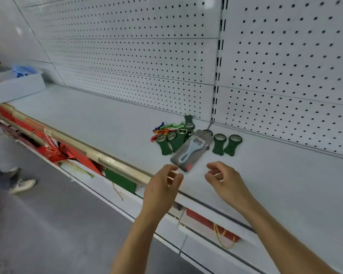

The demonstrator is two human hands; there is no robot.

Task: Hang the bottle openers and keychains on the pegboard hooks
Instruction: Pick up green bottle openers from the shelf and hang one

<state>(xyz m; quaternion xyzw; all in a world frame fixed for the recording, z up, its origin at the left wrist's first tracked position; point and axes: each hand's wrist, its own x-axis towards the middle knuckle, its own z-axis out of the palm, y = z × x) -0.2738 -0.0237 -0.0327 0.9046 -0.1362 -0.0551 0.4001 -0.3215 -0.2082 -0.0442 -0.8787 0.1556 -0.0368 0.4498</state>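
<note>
None hung: we see the pegboard (127, 56) bare.
Left to hang: green bottle openers (174, 138), keychains (162, 129), carded opener (192, 150), heaped at the shelf's (107, 119) back edge.
Grip: our left hand (162, 184) and right hand (224, 178) loosely curled, holding nothing.

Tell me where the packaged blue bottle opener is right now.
In the head view, the packaged blue bottle opener lies on the white shelf among the green bottle openers, just beyond both hands.
</note>
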